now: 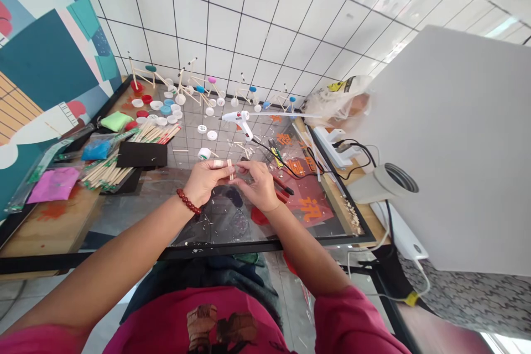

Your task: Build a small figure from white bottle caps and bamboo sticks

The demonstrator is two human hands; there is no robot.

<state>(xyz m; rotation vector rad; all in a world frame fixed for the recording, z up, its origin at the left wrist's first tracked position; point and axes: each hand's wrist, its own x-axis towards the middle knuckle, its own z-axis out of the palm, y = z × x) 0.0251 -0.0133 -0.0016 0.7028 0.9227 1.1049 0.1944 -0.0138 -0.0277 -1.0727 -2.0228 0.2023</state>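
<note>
My left hand point(206, 181), with a beaded bracelet at the wrist, pinches short pale wooden sticks point(230, 170) held side by side over the glass tabletop. My right hand point(258, 181) meets it from the right, thumb and fingers pressed together beside the sticks; whatever they pinch is too small to make out. Just beyond my left hand stands a white bottle cap point(203, 153). A white glue gun point(239, 120) rests farther back, its black cord running right. Yellow-handled cutters point(275, 156) lie to the right of my hands.
Bundled sticks point(110, 171), a black card point(142, 154) and clay packets point(55, 184) are at the left. Bottle caps point(167, 109) and stick figures point(201, 90) line the back. A power strip point(335, 146) and a grey cylinder point(379, 183) stand at the right edge.
</note>
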